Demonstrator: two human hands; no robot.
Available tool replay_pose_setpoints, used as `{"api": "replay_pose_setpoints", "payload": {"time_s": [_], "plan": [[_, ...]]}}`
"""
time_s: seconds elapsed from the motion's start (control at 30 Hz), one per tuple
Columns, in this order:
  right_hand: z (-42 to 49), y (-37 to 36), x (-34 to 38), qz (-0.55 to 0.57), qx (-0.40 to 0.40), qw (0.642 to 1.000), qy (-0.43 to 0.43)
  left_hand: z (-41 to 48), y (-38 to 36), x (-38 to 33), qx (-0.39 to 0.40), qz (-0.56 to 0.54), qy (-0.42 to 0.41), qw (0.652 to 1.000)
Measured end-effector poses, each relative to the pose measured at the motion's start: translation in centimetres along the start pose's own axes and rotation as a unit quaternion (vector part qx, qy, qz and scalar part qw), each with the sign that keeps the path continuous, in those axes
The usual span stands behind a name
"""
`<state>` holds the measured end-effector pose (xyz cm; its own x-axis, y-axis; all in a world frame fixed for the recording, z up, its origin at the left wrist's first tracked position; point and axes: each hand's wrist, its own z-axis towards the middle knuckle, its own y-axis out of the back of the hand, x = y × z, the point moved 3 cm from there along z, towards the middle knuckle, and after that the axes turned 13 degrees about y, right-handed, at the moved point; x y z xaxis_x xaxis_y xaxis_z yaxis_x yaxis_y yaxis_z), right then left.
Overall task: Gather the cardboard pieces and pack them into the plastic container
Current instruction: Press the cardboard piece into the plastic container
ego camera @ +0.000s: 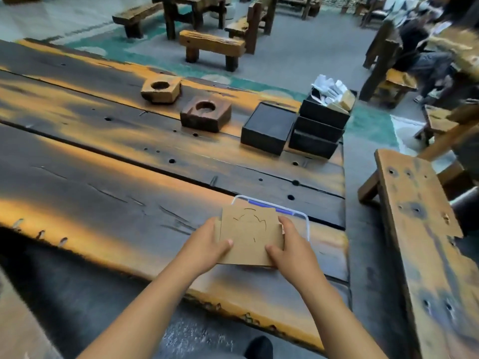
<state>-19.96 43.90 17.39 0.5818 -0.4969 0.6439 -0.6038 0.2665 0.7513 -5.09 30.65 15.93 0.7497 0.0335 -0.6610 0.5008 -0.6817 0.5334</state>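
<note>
Both hands are clamped on the cardboard pieces [250,235], a flat brown stack held by its two sides: the left hand [207,243] has its thumb pressed on the top sheet near the lower left corner with the fingers wrapped under the left edge, and the right hand [290,248] mirrors it, thumb on top at the lower right, fingers hidden beneath. The top sheet bears thin curved cut lines, and a second sheet's edge peeks out along the left side. How many pieces are in the stack cannot be told.

The stack sits over the plastic container [307,224], a clear, rounded-corner tub with a blue strip along its far rim. Cardboard covers most of the opening, so only the far and right rim show; whether the stack rests on the rim or has gone inside is unclear, and the tub's contents are hidden.

The container stands near the near edge of the wooden table [103,164]. Well beyond the container, toward the table's far right corner, a black box [267,129] stands with its dark inside showing. Just right of it is a stack of black boxes [317,133], the uppermost open and holding white crumpled paper [328,86]. Left of the black box lie two wooden blocks, one dark [206,115] and one pale [160,89], each with a round hollow. A wooden bench [425,229] stands right of the table.
</note>
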Motion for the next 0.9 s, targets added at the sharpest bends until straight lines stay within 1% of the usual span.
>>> {"api": "replay_pose_setpoints", "payload": {"time_s": [0.13, 0.4, 0.53, 0.7, 0.9], "plan": [[1.2, 2.8, -4.5, 0.004, -0.002, 1.0, -0.014, 1.8, -4.1, -3.3, 0.003, -0.005, 0.018, 1.0], [3.0, 3.3, -8.5, 0.027, 0.018, 0.999, -0.043, 4.4, -6.8, -5.4, -0.005, 0.057, 0.03, 0.998], [4.4, 2.9, -9.2, 0.027, 0.019, 0.997, -0.066, 6.6, -7.0, -5.7, 0.016, 0.065, 0.038, 0.997], [6.7, 2.0, -8.8, 0.01, 0.01, 0.996, -0.092, 10.0, -6.6, -6.4, 0.053, 0.083, 0.001, 0.995], [9.0, 0.3, -8.4, -0.003, 0.035, 0.992, -0.122, 13.8, -6.3, -5.7, 0.066, 0.115, -0.006, 0.991]]}}
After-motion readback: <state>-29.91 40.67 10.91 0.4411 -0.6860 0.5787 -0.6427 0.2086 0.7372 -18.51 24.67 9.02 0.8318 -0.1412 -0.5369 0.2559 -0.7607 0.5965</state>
